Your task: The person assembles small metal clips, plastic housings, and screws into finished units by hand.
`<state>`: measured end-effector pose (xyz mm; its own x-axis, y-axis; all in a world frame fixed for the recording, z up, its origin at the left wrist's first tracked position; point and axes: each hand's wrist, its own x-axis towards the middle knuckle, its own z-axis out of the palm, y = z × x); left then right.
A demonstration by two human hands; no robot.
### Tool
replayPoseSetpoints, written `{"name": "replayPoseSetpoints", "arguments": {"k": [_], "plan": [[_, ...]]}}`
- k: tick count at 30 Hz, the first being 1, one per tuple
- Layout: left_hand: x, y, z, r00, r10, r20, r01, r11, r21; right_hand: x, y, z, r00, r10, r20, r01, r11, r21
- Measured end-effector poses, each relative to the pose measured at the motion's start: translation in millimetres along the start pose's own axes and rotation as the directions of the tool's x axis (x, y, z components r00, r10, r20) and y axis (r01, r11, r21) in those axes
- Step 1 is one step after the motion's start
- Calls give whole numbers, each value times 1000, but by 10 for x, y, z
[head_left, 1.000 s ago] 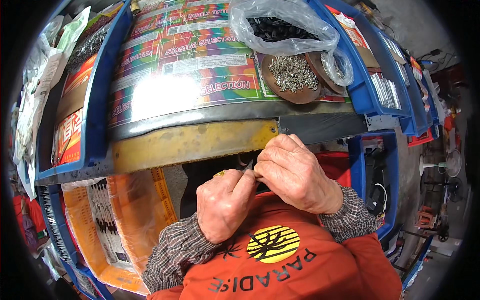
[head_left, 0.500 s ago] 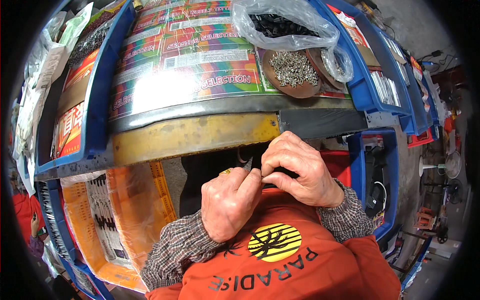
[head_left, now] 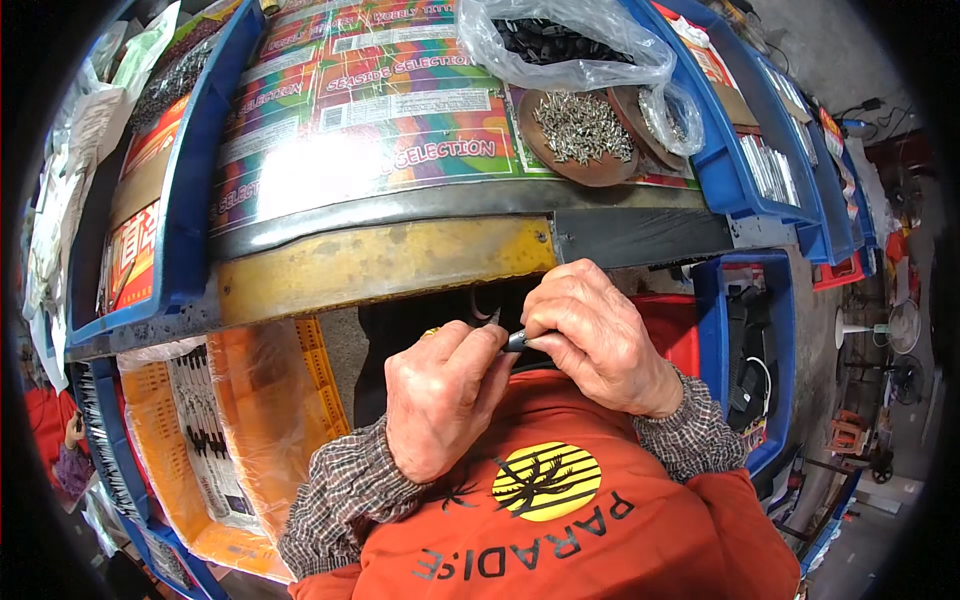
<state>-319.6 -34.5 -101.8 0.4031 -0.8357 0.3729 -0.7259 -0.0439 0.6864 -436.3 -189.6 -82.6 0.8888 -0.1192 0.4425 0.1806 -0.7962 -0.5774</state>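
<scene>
In front of my chest, a small dark cylindrical piece [head_left: 516, 341], perhaps a pen part, spans the gap between my fingertips. My left hand [head_left: 445, 390] is closed on one end, a yellow ring on one finger. Thumb and fingers of my right hand [head_left: 600, 335] pinch the other end. Most of the piece is covered by the fingers. Beyond the hands runs the bench's yellow front edge [head_left: 390, 262]. On the bench sit a round brown dish [head_left: 603, 172] of small silvery metal tips and a clear plastic bag [head_left: 640, 68] of black parts.
At the lower left stands an orange crate [head_left: 265, 420] lined with plastic, holding rows of black-and-white pens. Blue bins stand at the left [head_left: 195, 200] and right [head_left: 735, 190] of the bench, with another blue bin [head_left: 785, 360] below right. Colourful printed sheets [head_left: 400, 120] cover the benchtop.
My hands have drawn slightly apart, the left one moving a little left. The dark piece now shows between the fingers, where it was almost wholly hidden before.
</scene>
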Motion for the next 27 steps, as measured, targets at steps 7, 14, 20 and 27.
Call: {"name": "replayPoseSetpoints", "arguments": {"k": [7, 14, 20, 27], "plan": [[9, 39, 6, 1000, 3, -9, -3, 999, 34, -36, -41, 60, 991, -133, 10, 132, 963, -234], [8, 9, 3, 999, 46, -23, -44, 995, 85, -53, -65, 56, 975, -219, 33, 218, 924, -313], [64, -36, -5, 994, 92, -63, -85, 992, 98, -126, 80, 150, 950, -306, -57, 276, 913, -301], [241, -112, -137, 989, 134, -69, -122, 978, 167, -20, 160, -43, 965, -106, -242, 61, 980, -188]]}}
